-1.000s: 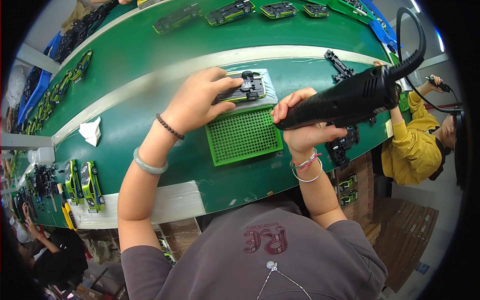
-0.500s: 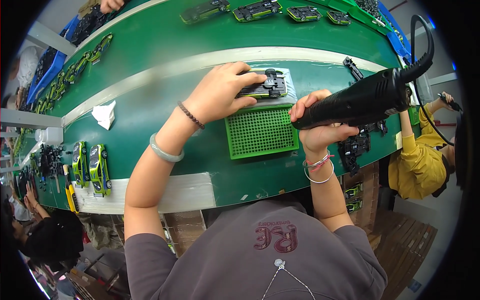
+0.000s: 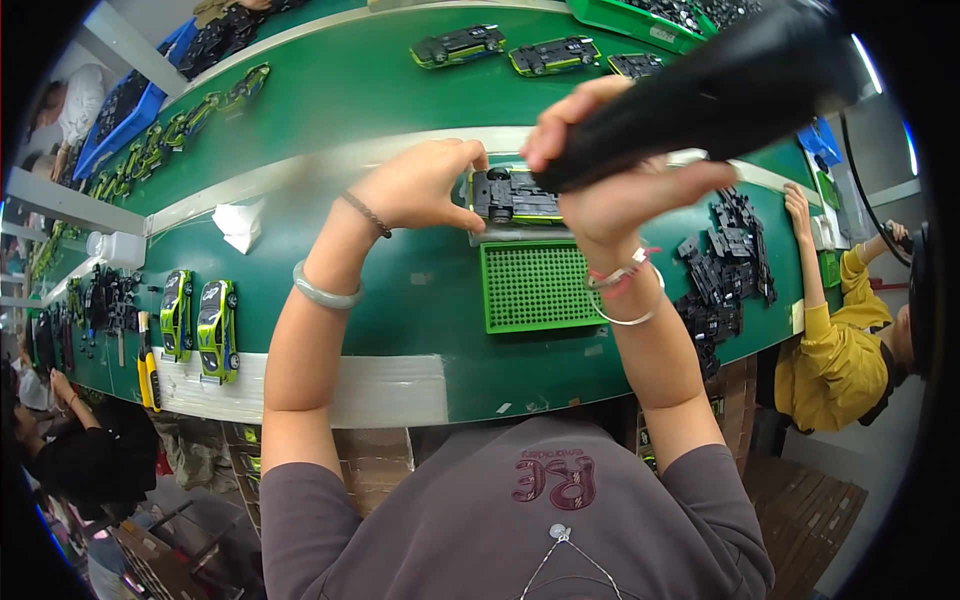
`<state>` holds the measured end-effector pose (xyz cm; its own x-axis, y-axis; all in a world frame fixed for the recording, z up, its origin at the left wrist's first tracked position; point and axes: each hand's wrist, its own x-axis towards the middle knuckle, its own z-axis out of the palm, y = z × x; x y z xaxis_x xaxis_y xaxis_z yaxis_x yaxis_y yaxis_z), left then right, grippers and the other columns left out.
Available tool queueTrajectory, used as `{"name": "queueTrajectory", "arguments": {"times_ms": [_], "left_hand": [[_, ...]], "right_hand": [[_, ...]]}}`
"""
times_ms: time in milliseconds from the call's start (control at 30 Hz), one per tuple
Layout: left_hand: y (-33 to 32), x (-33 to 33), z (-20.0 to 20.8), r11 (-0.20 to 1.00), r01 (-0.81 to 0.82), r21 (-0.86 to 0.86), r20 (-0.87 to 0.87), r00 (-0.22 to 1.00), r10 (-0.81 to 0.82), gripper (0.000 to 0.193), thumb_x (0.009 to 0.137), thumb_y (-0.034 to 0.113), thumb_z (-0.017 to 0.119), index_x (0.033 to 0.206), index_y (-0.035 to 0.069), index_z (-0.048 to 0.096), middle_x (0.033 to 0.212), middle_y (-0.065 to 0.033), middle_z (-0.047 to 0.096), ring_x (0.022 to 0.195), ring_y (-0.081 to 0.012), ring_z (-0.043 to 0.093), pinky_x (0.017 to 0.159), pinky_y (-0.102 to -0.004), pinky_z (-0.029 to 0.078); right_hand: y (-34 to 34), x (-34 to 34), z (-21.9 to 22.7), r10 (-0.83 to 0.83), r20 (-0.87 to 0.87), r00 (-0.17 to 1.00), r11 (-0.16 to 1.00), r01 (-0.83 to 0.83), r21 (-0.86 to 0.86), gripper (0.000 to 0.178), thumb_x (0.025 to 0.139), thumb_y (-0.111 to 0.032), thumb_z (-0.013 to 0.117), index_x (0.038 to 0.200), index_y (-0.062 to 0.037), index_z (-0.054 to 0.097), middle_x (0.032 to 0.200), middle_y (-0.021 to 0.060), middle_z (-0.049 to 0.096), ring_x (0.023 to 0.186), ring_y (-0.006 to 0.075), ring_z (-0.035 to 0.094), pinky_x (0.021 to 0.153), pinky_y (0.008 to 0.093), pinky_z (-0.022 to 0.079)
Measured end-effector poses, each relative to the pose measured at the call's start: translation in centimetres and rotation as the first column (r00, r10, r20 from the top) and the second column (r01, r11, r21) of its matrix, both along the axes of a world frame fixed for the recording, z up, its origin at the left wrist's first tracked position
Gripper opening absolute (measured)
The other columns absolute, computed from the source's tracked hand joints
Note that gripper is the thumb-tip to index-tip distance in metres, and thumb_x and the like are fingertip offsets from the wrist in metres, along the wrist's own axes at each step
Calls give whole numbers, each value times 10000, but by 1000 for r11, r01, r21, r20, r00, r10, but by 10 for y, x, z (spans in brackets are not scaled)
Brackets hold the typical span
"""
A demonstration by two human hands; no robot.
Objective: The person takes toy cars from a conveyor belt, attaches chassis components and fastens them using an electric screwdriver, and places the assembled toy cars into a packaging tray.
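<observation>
An upside-down toy car (image 3: 512, 205) lies just beyond the green perforated tray (image 3: 535, 288), its black underside and wheels facing up. Around the car's left end curl the thumb and fingers of my left hand (image 3: 425, 190), steadying it. My right hand (image 3: 610, 200) is wrapped round a black electric screwdriver (image 3: 700, 100), blurred by motion and held tilted above the car. The tool and hand cover the car's right part, and the tool's tip cannot be made out.
Two upright green toy cars (image 3: 217, 330) stand at left beside yellow-handled pliers (image 3: 150, 375). Black chassis parts (image 3: 725, 250) are heaped at right. More overturned cars (image 3: 555, 55) lie along the far strip. A crumpled white tissue (image 3: 238, 225) lies left. A yellow-sleeved person (image 3: 840, 350) works at right.
My right hand has lifted the screwdriver up and over the car. My left hand has shifted from the car's underside to its left end. The whole view has shifted slightly.
</observation>
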<state>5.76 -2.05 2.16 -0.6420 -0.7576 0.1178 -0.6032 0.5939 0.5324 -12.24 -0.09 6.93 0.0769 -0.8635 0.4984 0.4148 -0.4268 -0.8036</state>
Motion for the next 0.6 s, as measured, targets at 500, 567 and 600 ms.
{"name": "queueTrajectory", "arguments": {"times_ms": [500, 567, 600], "left_hand": [[-1, 1, 0, 999, 46, -3, -77, 996, -46, 545, 609, 242, 798, 1049, 23, 559, 995, -184, 626, 974, -356, 567, 838, -401, 462], [-3, 1, -1, 999, 35, -5, -70, 997, -36, 530, 606, 250, 801, 1018, 15, 564, 979, -186, 627, 962, -355, 570, 831, -398, 463], [-3, 2, -1, 1000, 24, 19, -52, 998, -23, 512, 603, 258, 804, 979, 11, 561, 956, -185, 627, 941, -351, 574, 820, -394, 466]], "right_hand": [[-19, 31, -30, 64, -184, 981, 998, -57, 40, 981, 563, -938, 251, 812, -15, 475, 625, 64, 489, 499, 189, 526, 456, 300, 450], [-21, 34, -34, 66, -210, 975, 997, -55, 59, 977, 558, -940, 254, 801, -20, 477, 599, 66, 489, 492, 180, 518, 455, 285, 440], [-22, 35, -37, 76, -234, 969, 995, -59, 80, 974, 556, -941, 257, 795, -23, 478, 582, 67, 489, 485, 176, 514, 455, 278, 436]]}}
